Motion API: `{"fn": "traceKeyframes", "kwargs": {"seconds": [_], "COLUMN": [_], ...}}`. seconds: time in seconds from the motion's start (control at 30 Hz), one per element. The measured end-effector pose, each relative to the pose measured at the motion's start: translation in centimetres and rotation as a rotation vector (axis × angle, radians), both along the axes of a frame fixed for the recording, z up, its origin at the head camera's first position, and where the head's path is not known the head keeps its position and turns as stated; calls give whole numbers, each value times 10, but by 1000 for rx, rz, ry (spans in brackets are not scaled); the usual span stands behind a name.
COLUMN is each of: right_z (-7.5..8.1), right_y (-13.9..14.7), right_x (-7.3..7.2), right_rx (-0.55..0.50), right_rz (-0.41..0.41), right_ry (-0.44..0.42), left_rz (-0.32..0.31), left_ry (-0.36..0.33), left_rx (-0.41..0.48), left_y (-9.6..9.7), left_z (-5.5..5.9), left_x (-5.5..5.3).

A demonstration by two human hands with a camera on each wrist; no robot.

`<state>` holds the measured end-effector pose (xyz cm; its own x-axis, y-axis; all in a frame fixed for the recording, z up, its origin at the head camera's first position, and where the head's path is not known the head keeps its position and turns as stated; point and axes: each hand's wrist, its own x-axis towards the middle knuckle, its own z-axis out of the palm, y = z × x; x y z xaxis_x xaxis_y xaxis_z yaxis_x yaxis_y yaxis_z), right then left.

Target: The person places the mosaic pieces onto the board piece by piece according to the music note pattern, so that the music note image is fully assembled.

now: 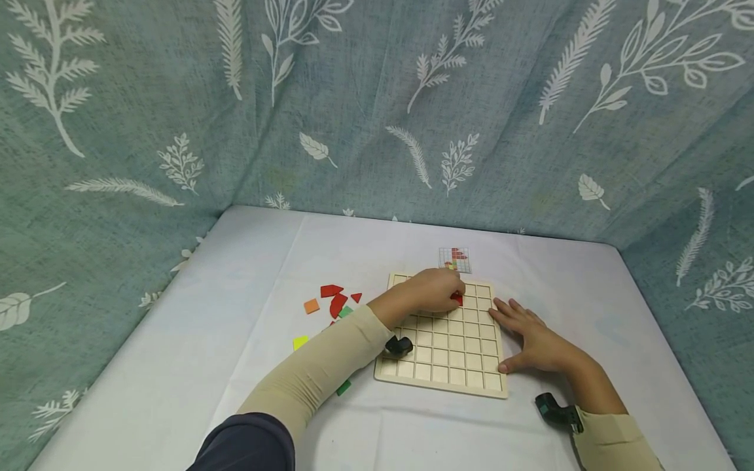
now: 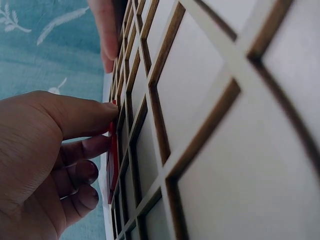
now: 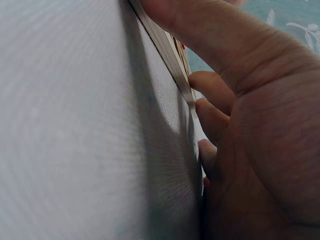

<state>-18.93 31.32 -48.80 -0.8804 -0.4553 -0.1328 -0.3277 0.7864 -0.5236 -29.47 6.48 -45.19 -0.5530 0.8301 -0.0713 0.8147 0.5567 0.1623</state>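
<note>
A pale wooden grid board (image 1: 438, 374) with square cells lies on the white-covered table. Over its far part, my left hand (image 1: 432, 290) pinches a red tile (image 1: 457, 299) between thumb and index finger. Up close in the left wrist view, the red tile (image 2: 114, 165) is tilted against the grid lines, and my other fingers are loosely curled beside it. My right hand (image 1: 538, 340) rests at the board's right edge with its fingers spread. The right wrist view has its thumb and fingertips touching the side of the board (image 3: 167, 57).
Left of the board lie several loose tiles: red pieces (image 1: 338, 305), an orange square (image 1: 311, 306), a yellow piece (image 1: 300, 342) and green ones (image 1: 343, 388), partly behind my left arm. A small pattern card (image 1: 462, 260) lies beyond the board. A leaf-printed curtain (image 1: 365, 131) encloses the table.
</note>
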Motion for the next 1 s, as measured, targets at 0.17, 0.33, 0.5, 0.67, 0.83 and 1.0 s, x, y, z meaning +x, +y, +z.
{"fn": "traceKeyframes", "kwargs": {"seconds": [0.17,0.33,0.5,0.67,0.83,1.0], "right_z": [0,1,1,1,1,2], "right_y": [0,0,0,-2,-3,-2], "right_x": [0,0,0,-1,-1,1], "right_rx": [-8,-13,-14,-18,-17,-1], "right_rz": [7,3,9,12,15,-7], "right_ry": [0,-1,-4,-7,-6,-6], "left_rz": [-14,-1,-13,-9,-9,-23], "left_ry": [14,3,14,9,4,20], "left_rx": [-10,-9,-24,-26,-20,-2], "left_y": [1,4,6,6,4,-2], "left_z": [-2,-4,-3,0,0,-2], "left_x": [0,-1,1,4,4,2]}}
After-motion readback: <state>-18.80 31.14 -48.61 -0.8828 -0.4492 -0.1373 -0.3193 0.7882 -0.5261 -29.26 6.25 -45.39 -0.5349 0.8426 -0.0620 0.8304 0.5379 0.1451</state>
